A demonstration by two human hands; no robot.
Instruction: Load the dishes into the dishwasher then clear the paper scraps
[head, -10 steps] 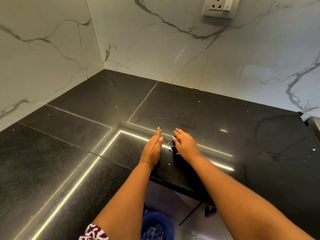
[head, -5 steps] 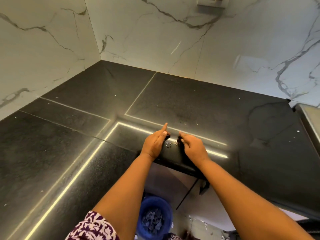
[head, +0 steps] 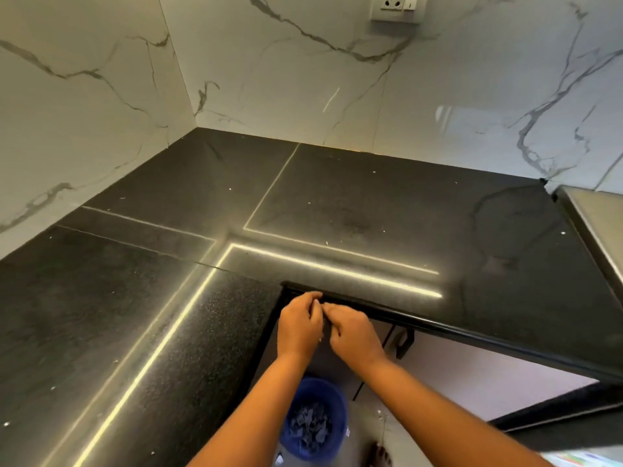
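My left hand [head: 298, 326] and my right hand [head: 352, 333] are pressed together just below the inner corner edge of the black countertop [head: 337, 203]. Both have curled fingers that close on a small bunch of paper scraps; only a white speck [head: 318, 339] shows between them. Straight below on the floor stands a blue bin [head: 342, 404] with a heap of grey paper scraps [head: 310, 428] inside. A few tiny white bits [head: 326, 243] still lie scattered on the counter. No dishes or dishwasher are in view.
Marble walls meet behind the L-shaped counter, with a wall socket [head: 396, 8] at the top. A steel surface [head: 603, 224] borders the counter on the right. Below the edge are a cabinet front with a black handle [head: 404, 342] and my foot [head: 381, 456] beside the bin.
Both hands slid back across the counter to its edge, sweeping scraps along, and have now come off the edge with fingers curled together above the bin.
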